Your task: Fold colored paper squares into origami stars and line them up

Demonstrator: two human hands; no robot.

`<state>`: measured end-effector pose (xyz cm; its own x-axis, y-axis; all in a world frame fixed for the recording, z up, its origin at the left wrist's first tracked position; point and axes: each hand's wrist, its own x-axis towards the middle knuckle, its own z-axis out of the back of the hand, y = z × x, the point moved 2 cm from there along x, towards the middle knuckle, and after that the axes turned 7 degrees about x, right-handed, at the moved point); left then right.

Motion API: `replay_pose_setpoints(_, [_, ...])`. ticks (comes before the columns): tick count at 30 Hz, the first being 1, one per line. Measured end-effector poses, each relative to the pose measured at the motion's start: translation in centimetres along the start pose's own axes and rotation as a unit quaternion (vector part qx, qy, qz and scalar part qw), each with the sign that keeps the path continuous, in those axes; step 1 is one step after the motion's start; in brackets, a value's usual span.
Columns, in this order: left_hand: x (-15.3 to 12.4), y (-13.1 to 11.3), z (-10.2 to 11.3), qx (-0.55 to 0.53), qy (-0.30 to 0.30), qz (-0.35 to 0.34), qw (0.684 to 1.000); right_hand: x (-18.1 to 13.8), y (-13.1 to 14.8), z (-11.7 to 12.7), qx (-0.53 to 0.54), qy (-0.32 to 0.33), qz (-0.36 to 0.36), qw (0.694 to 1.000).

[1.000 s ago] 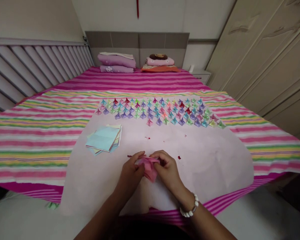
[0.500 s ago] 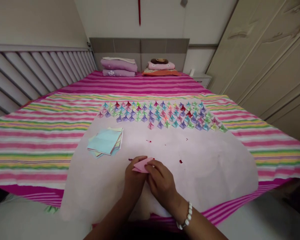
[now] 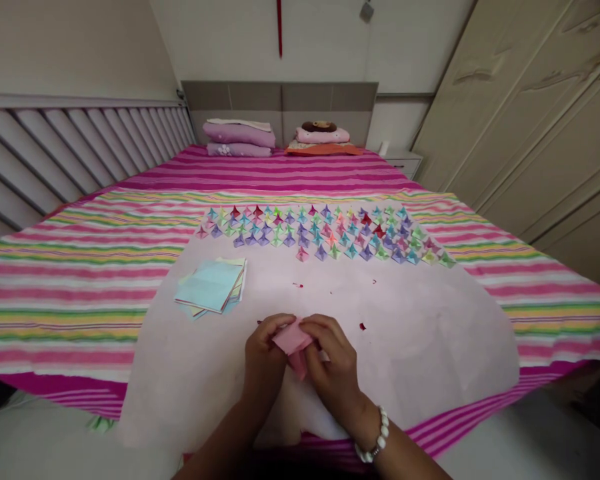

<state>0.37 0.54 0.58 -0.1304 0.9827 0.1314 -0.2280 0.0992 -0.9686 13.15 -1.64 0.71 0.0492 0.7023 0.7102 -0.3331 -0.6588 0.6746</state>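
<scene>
Between both hands, just above the pale sheet [image 3: 430,333], is a folded piece of pink origami paper [image 3: 293,339] with one flap hanging down below. My left hand [image 3: 266,353] pinches its left edge with thumb and fingers. On the other side my right hand [image 3: 334,357] grips the right edge, fingers bent over the top; a white bead bracelet [image 3: 381,437] circles that wrist. A stack of square paper [image 3: 207,285], light blue on top, lies to the left of my hands. Farther back stand rows of small folded paper pieces [image 3: 320,251] in many colours.
Small dark red scraps [image 3: 363,327] dot the sheet, which lies over a striped bedspread [image 3: 70,280]. Folded purple bedding [image 3: 240,135] and a pink and orange pile [image 3: 323,143] rest by the headboard [image 3: 330,100]. A white railing [image 3: 90,143] runs along the left, a wardrobe [image 3: 520,133] along the right.
The pink paper was a flat pointed fold; now its layers are spread apart and a flap hangs down. My hands have moved slightly apart, both still holding it.
</scene>
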Motion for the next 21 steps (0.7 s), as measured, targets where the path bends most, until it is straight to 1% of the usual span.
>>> replay_pose_setpoints(5, [0.4,0.1,0.2,-0.033,0.044,0.016,0.998,0.8,-0.6,0.3,0.099,0.003,-0.091,0.991])
replay_pose_setpoints(8, [0.7,-0.1,0.4,-0.062,0.081,0.066,0.993,0.9,-1.3,0.4,0.187,0.001,-0.161,0.969])
replay_pose_setpoints(12, [0.8,-0.1,0.7,-0.109,0.132,0.164,0.971,1.0,-2.5,0.7,0.279,-0.020,-0.291,0.915])
replay_pose_setpoints(14, [0.7,-0.2,0.7,-0.156,0.164,0.196,0.954,1.1,-2.9,0.8,0.307,-0.028,-0.351,0.884])
replay_pose_setpoints(16, [0.6,-0.3,0.6,-0.219,0.208,0.201,0.932,1.3,-3.1,0.9,0.341,-0.035,-0.389,0.855])
replay_pose_setpoints(18, [0.6,-0.5,0.4,-0.261,0.241,0.182,0.917,1.5,-3.0,0.9,0.391,-0.038,-0.409,0.824])
replay_pose_setpoints(19, [0.6,-0.6,0.4,-0.267,0.241,0.172,0.917,1.6,-2.9,0.9,0.418,-0.037,-0.412,0.809])
replay_pose_setpoints(21, [0.6,-0.7,0.4,-0.257,0.209,0.161,0.930,1.7,-2.5,0.9,0.460,-0.028,-0.402,0.791])
